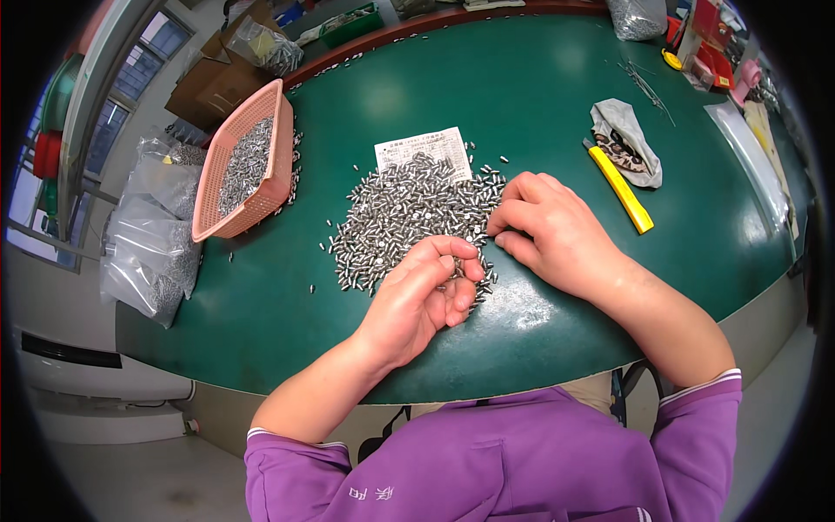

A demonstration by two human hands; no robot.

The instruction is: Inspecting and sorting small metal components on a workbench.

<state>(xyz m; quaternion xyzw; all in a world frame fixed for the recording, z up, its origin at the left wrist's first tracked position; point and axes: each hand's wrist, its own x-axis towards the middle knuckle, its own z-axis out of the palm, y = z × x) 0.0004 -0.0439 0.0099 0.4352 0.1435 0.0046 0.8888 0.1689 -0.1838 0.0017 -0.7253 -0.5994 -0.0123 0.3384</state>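
Note:
A heap of small, shiny metal pieces shaped like short pins (391, 213) is spread over the green table. Above its near right edge, my left hand (422, 291) is cupped with the palm turned up and inward. Its fingers are curled round a few of the metal pieces, which partly show between thumb and fingers. My right hand (552, 230) rests at the heap's right side, thumb and fingertips drawn together against the outermost pieces. Whatever its fingertips pinch is too small to make out. Under the far edge of the heap lies a printed paper slip (422, 148).
To the left stands a pink plastic basket (280, 174) of similar metal pieces, beside filled clear bags (143, 252). A yellow utility knife (622, 189) and a grey cloth pouch (626, 130) lie on the green table (348, 348) at right. Thin wires (645, 87) lie farther back.

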